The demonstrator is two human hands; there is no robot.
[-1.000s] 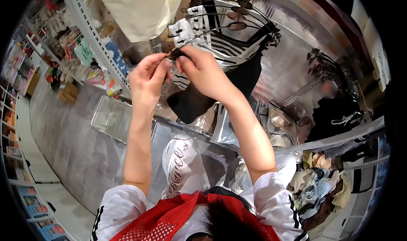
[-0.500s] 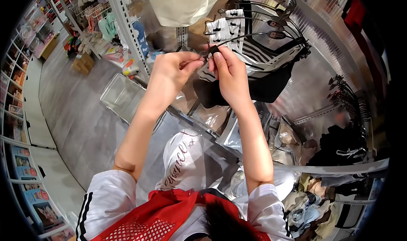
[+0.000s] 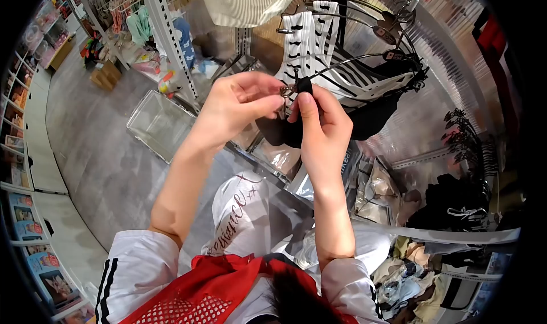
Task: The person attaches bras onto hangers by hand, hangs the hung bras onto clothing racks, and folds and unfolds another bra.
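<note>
My left hand (image 3: 236, 105) pinches the small metal clip (image 3: 288, 90) at the end of a black wire hanger (image 3: 353, 60). Close beside it, my right hand (image 3: 325, 124) is closed on the black strap of a garment (image 3: 376, 119), thumb on top, right at the clip. The black garment hangs below and behind my right hand, partly hidden by it. Just beyond, striped black-and-white garments (image 3: 299, 39) hang from more clip hangers. Whether the strap sits inside the clip, I cannot tell.
A clear plastic bin (image 3: 162, 122) stands on the grey floor at left. Bagged garments (image 3: 379, 193) lie below my right forearm. Black hangers with dark clothes (image 3: 450, 199) are at right, above a heap of clothing (image 3: 404, 278). A perforated metal post (image 3: 168, 39) rises at upper left.
Both hands have shifted slightly right and down in view, along with the strap and clip. The left fingers have opened a little around the clip, which shows more plainly now.
</note>
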